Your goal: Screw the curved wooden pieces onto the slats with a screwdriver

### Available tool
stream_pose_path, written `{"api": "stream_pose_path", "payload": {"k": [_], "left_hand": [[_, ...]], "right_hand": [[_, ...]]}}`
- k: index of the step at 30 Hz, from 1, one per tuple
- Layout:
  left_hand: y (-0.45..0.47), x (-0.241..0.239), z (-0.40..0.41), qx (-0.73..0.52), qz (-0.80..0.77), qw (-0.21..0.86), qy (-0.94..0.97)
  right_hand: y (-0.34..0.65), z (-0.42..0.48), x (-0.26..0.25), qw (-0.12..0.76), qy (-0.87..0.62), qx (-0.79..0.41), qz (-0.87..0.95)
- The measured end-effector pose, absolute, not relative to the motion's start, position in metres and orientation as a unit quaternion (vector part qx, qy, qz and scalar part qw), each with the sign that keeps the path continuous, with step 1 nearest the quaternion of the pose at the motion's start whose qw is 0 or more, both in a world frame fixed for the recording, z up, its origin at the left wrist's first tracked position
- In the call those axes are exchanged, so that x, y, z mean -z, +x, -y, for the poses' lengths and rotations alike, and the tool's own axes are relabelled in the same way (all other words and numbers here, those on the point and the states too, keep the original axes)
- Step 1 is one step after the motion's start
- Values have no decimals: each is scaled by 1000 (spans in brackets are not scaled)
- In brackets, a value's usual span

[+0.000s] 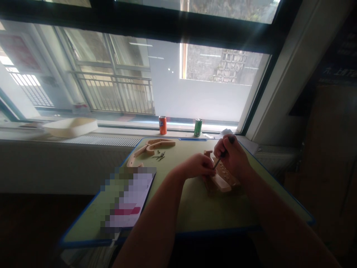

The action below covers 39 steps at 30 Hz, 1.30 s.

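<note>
A screwdriver (218, 162) with a dark handle is gripped in my right hand (232, 154), its shaft slanting down to the left. At its tip, the fingers of my left hand (199, 165) are pinched together; what they hold is hidden. Below the fingertips lies a light wooden piece (222, 183), part of a wooden assembly. A wooden panel with rows of small raised bumps (223, 170) sits beside it, partly covered by my right hand and forearm.
Curved wooden parts (145, 148) and several loose screws (159, 157) lie at the table's back left. A printed booklet (131, 201) is at the left. On the sill stand an orange can (162, 125), a green can (198, 127) and a cream basin (71, 127).
</note>
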<state>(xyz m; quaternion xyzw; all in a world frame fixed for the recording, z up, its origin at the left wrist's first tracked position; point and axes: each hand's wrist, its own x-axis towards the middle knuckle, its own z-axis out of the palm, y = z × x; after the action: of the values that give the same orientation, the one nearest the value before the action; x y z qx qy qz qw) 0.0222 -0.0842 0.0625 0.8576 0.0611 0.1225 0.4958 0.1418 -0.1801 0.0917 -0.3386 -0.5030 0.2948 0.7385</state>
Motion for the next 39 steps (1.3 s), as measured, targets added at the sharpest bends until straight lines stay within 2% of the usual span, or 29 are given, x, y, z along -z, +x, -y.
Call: {"api": "stream_pose_path", "payload": {"k": [16, 23, 28, 31, 35, 39], "left_hand": [[22, -58, 81, -111, -53, 526, 842], [16, -64, 81, -87, -47, 577, 811], [18, -68, 84, -178, -81, 578, 792], [20, -70, 88, -220, -75, 575, 784], [21, -72, 93, -249, -54, 588, 768], [21, -76, 95, -281, -41, 584, 761]], "right_hand": [[130, 171, -89, 750, -318, -347, 465], [137, 172, -88, 769, -308, -317, 461], [142, 176, -89, 734, -314, -307, 517], [146, 182, -89, 705, -357, -255, 556], [145, 191, -93, 668, -442, -127, 585], [143, 196, -97, 644, -468, -82, 600]]}}
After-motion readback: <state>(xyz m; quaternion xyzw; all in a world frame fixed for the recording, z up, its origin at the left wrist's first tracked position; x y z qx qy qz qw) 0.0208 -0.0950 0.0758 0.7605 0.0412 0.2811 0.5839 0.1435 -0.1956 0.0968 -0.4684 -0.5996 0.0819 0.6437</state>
